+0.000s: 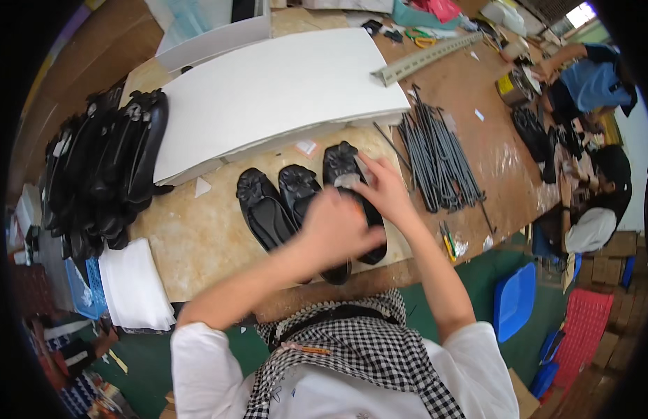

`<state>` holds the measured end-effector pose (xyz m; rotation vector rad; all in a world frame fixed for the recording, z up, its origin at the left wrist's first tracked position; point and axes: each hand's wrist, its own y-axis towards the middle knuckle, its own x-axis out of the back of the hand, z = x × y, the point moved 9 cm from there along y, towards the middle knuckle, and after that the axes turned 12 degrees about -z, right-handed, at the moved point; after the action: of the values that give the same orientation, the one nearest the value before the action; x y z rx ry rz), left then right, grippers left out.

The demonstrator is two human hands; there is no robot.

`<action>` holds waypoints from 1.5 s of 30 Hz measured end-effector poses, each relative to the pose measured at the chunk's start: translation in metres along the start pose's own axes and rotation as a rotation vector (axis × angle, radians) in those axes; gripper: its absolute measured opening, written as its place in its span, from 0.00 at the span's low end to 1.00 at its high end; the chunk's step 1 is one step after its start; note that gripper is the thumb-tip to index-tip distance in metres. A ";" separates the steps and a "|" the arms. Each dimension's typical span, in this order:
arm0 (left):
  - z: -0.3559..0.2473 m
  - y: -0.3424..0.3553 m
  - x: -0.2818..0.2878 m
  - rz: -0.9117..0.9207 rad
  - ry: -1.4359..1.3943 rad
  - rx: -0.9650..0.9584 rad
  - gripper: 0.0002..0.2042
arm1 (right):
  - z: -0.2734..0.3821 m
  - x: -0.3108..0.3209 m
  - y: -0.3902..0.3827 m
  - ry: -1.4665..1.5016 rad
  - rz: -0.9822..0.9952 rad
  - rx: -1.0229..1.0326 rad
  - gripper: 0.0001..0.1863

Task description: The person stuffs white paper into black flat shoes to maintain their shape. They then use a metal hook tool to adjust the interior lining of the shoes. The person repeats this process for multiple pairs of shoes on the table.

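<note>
Three black flat shoes with bows on the toes lie side by side in front of me: a left shoe [256, 199], a middle shoe [296, 183] and a right shoe [340, 160]. My right hand [388, 192] grips the right shoe at its side near the toe, the thumb over the opening. A small whitish, see-through piece [347, 180] shows in that opening beside the thumb. Over the middle and right shoes is my left hand [334, 227], smeared by motion. Something orange shows at its fingers, too blurred to name.
A stack of white sheets [282, 91] lies beyond the shoes, and piled black shoes [104, 160] stand at left. Dark thin rods [443, 160] are heaped at right near a perforated metal bar [429, 59]. A folded white cloth [135, 283] hangs over the table's left edge. Other people [593, 84] work far right.
</note>
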<state>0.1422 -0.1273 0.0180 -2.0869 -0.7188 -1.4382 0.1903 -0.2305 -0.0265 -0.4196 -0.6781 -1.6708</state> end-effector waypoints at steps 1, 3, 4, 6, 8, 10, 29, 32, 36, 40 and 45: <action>0.046 0.020 0.042 -0.331 0.010 0.116 0.19 | 0.004 0.021 -0.014 0.025 0.017 -0.055 0.31; 0.170 0.022 0.103 -0.853 0.454 0.264 0.31 | 0.020 0.045 -0.034 0.065 -0.045 -0.041 0.27; 0.234 0.015 0.099 -0.816 0.465 0.413 0.31 | 0.017 0.049 -0.043 0.058 -0.055 -0.032 0.26; 0.280 0.009 0.097 -0.778 0.400 0.567 0.31 | 0.011 0.057 -0.061 0.079 -0.048 -0.084 0.26; 0.269 0.012 0.093 -0.762 0.265 0.590 0.31 | 0.007 0.059 -0.072 0.111 -0.050 -0.164 0.28; 0.246 -0.007 0.101 -0.926 0.164 0.514 0.18 | 0.028 0.054 -0.070 0.274 -0.070 -0.171 0.30; 0.070 -0.095 0.015 -0.815 -1.597 0.502 0.22 | 0.182 -0.006 -0.073 0.132 0.230 0.432 0.41; 0.072 -0.106 -0.010 -0.698 -1.704 0.669 0.22 | 0.104 -0.014 -0.041 0.332 0.320 -0.080 0.32; -0.019 -0.108 -0.021 -0.511 -0.255 0.173 0.13 | 0.089 -0.032 -0.049 0.086 0.288 0.134 0.15; -0.029 -0.108 -0.028 -0.579 -0.240 0.119 0.14 | 0.128 -0.084 -0.048 -0.424 0.069 0.780 0.09; -0.024 -0.109 -0.031 -0.551 -0.269 0.152 0.14 | 0.107 -0.068 -0.026 -0.041 0.316 0.327 0.17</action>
<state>0.0438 -0.0673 0.0080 -2.0733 -1.5555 -1.3139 0.1696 -0.1072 0.0083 -0.3085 -0.8518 -1.2302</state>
